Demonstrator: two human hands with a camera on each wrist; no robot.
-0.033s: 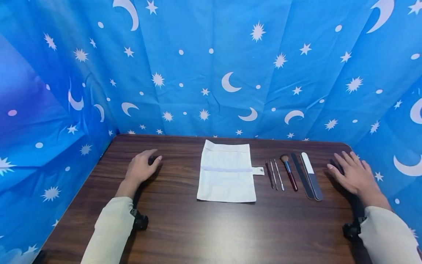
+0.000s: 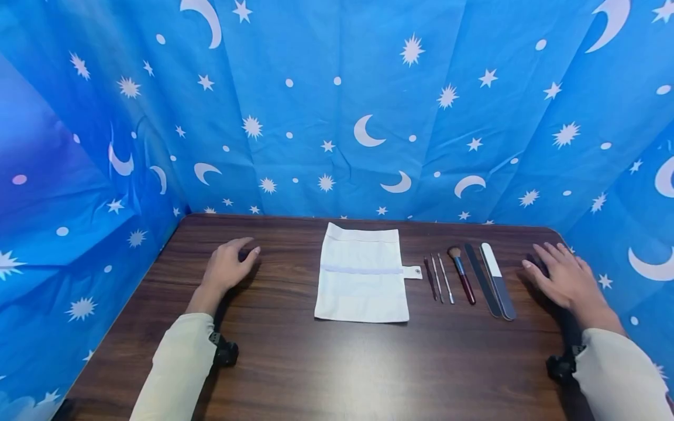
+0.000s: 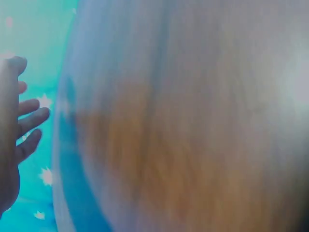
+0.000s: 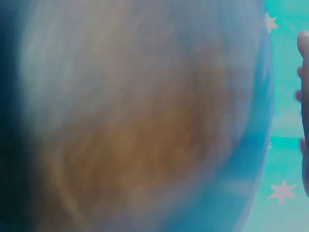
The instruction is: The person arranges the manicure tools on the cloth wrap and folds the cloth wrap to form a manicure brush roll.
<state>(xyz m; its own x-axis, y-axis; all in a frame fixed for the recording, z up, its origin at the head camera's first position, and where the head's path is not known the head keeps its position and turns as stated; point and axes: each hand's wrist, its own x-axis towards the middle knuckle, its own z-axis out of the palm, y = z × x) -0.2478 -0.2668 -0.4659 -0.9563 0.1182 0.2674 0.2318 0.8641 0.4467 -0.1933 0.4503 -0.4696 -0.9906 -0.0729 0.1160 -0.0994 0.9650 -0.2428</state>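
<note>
My left hand [image 2: 225,269] rests on the table left of a white cloth pouch [image 2: 363,301], fingers relaxed and holding nothing. On the right side my right hand [image 2: 566,280] lies with its fingers spread, beside the nail files. The pouch lies flat, a band across its middle and a snap tab [image 2: 413,272] on its right edge. Right of it are a thin dark red tool [image 2: 430,279], two slim metal tools [image 2: 446,279], a makeup brush [image 2: 462,276], a black nail file [image 2: 482,280] and a white-and-grey nail file [image 2: 498,280]. Both wrist views are mostly blurred.
The dark wooden table [image 2: 337,368] has rounded far corners. A blue cloth [image 2: 316,105] with moons and stars hangs behind it and along both sides. Black cameras are strapped to the wrists, the left camera [image 2: 226,353] and the right camera [image 2: 561,368].
</note>
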